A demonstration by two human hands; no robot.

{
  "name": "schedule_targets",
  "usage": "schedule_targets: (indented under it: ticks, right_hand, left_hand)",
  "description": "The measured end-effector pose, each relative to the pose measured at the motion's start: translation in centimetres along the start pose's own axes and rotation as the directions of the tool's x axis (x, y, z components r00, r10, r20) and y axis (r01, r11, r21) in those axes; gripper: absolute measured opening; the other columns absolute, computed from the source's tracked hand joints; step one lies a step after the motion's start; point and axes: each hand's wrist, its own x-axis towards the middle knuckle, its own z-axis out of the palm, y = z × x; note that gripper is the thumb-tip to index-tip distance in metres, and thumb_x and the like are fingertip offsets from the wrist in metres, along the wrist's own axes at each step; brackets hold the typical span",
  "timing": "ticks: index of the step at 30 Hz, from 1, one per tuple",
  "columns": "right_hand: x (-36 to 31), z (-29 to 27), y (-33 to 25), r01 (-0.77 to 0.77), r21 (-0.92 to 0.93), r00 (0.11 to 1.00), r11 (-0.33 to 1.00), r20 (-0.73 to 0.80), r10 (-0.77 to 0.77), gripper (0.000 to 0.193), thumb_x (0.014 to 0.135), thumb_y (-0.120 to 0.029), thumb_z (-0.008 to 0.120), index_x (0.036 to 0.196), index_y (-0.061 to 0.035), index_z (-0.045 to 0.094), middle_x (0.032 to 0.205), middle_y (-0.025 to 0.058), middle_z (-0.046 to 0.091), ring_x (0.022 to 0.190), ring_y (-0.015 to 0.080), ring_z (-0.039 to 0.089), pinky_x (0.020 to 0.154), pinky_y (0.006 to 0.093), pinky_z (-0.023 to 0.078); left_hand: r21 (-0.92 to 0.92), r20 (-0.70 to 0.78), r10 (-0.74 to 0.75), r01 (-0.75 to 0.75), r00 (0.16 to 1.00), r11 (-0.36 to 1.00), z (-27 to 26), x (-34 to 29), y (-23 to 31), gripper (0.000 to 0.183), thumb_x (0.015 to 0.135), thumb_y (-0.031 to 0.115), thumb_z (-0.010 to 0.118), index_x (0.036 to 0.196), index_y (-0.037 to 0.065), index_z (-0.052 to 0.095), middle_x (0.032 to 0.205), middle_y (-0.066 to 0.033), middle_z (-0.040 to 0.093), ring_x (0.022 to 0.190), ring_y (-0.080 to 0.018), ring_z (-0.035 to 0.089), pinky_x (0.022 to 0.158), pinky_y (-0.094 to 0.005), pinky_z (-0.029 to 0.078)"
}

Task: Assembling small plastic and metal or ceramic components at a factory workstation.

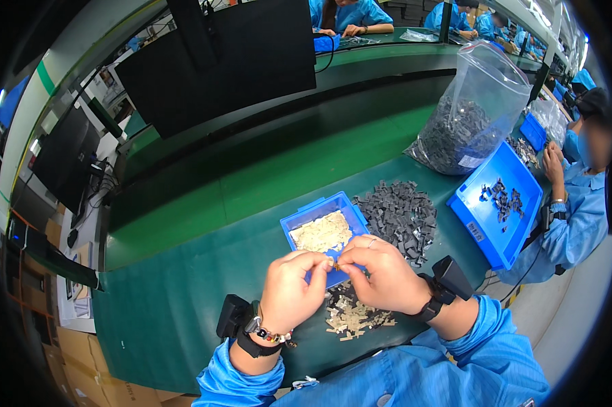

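My left hand (291, 288) and my right hand (385, 279) meet over the near edge of a small blue bin (288, 220). Thumbs and forefingers pinch a tiny tan-brown piece (334, 265), mostly hidden by the fingertips; its exact kind is too small to tell. Inside the bin lie many flat cream-coloured pieces (321, 232). Just beyond my right hand spreads a heap of small dark grey rectangular pieces (401, 218). Below my hands, nearer my body, is a loose scatter of cream strips (355, 319) mixed with some dark pieces.
A large clear bag (455, 132) of dark pieces stands at the back right. Beside it is a bigger blue tray (499, 241) with some dark pieces. A co-worker (577, 197) sits at the right. A black monitor (218, 64) overhangs the far side of the green table (177, 298).
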Motion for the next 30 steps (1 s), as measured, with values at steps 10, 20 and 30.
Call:
schedule_targets:
  ticks: [10,20,30]
  right_hand:
    - [-0.4,-1.3,1.2,0.021,-0.092,0.995,0.996,-0.099,-0.03,0.014,0.073,0.005,0.065,0.085,-0.0022,0.067,0.081,0.0105,0.063,0.076,0.0301,0.061,0.071,0.0383,0.049]
    - [-0.5,-2.7,0.6,0.491,-0.357,0.868,0.794,0.122,-0.482,0.025,0.069,-0.011,0.072,0.094,-0.0066,0.071,0.093,0.0029,0.059,0.085,0.0207,0.06,0.068,0.0343,0.045]
    - [-1.3,-0.9,0.7,0.15,-0.083,0.988,0.985,-0.026,-0.153,0.026,0.071,0.008,0.066,0.096,-0.0008,0.066,0.092,0.0116,0.064,0.083,0.0295,0.062,0.071,0.0378,0.051]
  left_hand:
    - [0.385,-0.103,0.307,-0.246,0.946,0.889,0.3,0.7,-1.5,0.008,0.079,-0.004,0.066,0.085,-0.002,0.072,0.081,-0.0155,0.07,0.073,-0.0287,0.069,0.065,-0.033,0.055]
    - [-0.375,0.354,-0.351,0.475,0.867,0.796,-0.6,-0.2,-0.1,0.021,0.096,0.012,0.061,0.084,-0.003,0.069,0.072,-0.0035,0.066,0.064,-0.0075,0.059,0.06,-0.0213,0.048]
    - [-0.29,0.071,-0.227,0.238,0.971,0.927,0.4,-0.6,1.1,0.012,0.091,0.005,0.064,0.084,-0.004,0.068,0.073,-0.0038,0.068,0.066,-0.0054,0.06,0.059,-0.021,0.049]
